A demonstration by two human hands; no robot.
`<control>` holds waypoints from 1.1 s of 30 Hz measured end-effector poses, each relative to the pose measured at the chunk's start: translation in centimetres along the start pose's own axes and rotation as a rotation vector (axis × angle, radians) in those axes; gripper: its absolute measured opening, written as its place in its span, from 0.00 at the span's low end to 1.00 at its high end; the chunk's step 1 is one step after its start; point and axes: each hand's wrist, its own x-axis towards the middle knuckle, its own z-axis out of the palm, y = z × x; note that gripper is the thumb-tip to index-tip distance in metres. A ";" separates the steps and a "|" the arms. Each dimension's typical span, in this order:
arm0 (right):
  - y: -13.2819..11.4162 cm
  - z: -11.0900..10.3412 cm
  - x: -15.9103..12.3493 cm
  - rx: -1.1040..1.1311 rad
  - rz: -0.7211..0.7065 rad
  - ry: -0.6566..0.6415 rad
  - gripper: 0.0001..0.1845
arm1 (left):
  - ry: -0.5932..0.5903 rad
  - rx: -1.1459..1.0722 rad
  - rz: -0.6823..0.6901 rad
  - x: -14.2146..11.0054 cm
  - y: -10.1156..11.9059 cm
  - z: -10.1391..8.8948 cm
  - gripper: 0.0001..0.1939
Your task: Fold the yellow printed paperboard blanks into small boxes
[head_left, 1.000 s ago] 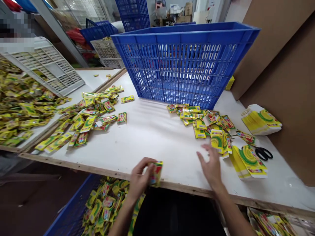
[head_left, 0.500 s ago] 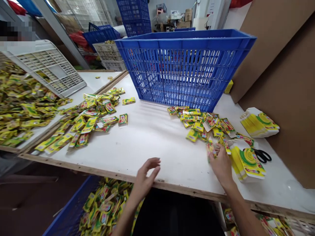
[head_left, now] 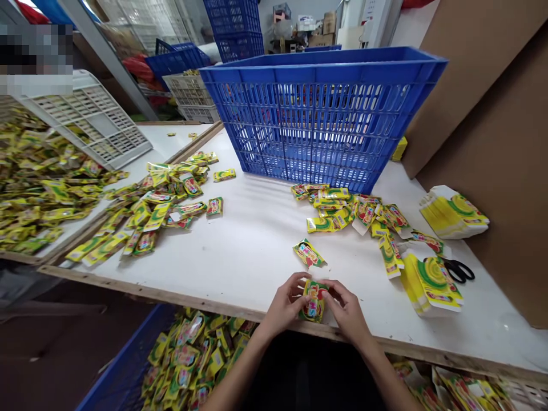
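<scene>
Near the table's front edge, a small yellow-green printed carton (head_left: 314, 302) is held between both hands. My left hand (head_left: 286, 305) grips its left side, thumb on the front. My right hand (head_left: 345, 308) pinches the right side. Just beyond them, a single small packet (head_left: 309, 253) lies on the white table. A loose heap of similar small cartons (head_left: 329, 220) sits further back to the right. Right of my right hand is a stack of flat yellow cartons (head_left: 430, 282), with black-handled scissors (head_left: 459, 270) beside it.
A large blue crate (head_left: 321, 123) stands at the back of the table. Another pile of small cartons (head_left: 149, 211) lies at left, near a tilted white crate (head_left: 107, 128). A second flat-carton stack (head_left: 456, 211) lies by the cardboard wall (head_left: 500, 171). Below the edge is a filled blue crate (head_left: 124, 357).
My right hand has moved left from the carton heap to the table's front edge. My left hand has shifted right, and both now hold one carton. A packet now lies in front of them.
</scene>
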 end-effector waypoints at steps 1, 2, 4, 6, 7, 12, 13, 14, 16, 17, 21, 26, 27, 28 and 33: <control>-0.2 -0.1 0.3 -0.021 -0.012 -0.021 0.14 | -0.006 0.010 -0.011 0.0 0.0 -0.2 0.18; -0.3 -0.1 0.6 -0.039 -0.026 -0.029 0.14 | -0.005 0.020 -0.017 0.0 -0.1 -0.4 0.16; -0.6 0.3 1.2 -0.078 -0.056 -0.019 0.15 | 0.007 0.041 0.003 0.2 -0.2 -0.5 0.12; -0.6 0.8 1.7 -0.095 -0.070 0.019 0.14 | 0.030 0.035 0.062 0.5 -0.2 -0.5 0.11; -0.6 1.1 1.9 -0.085 -0.066 0.042 0.13 | 0.043 0.014 0.096 0.5 -0.2 -0.5 0.13; -0.4 1.5 1.5 -0.072 -0.102 0.082 0.14 | 0.073 0.029 0.151 0.3 0.2 -0.4 0.18; -0.4 1.4 1.3 -0.099 -0.130 0.071 0.11 | 0.082 0.089 0.159 0.3 0.3 -0.4 0.14; -0.6 1.2 1.2 -0.124 -0.155 0.061 0.10 | 0.095 0.147 0.170 0.3 0.4 -0.4 0.11; -0.9 1.1 0.9 -0.150 -0.178 0.054 0.09 | 0.131 0.225 0.192 0.3 0.6 -0.3 0.09; -1.2 1.1 0.8 -0.157 -0.176 0.062 0.09 | 0.149 0.240 0.196 0.3 0.7 -0.1 0.09; -1.8 1.5 0.7 -0.220 -0.117 0.139 0.11 | 0.222 0.211 0.167 0.6 0.8 0.5 0.10; -2.0 1.6 1.2 -0.244 -0.034 0.150 0.10 | 0.269 0.146 0.126 0.8 0.8 0.7 0.10; -1.9 1.5 1.2 -0.234 -0.038 0.140 0.10 | 0.258 0.144 0.129 0.8 0.8 0.6 0.09; -1.8 1.4 1.2 -0.223 -0.049 0.129 0.11 | 0.241 0.146 0.135 0.7 0.7 0.4 0.09; -1.1 1.3 0.0 -0.197 -0.153 0.111 0.09 | 0.171 0.149 0.150 0.3 0.0 0.2 0.09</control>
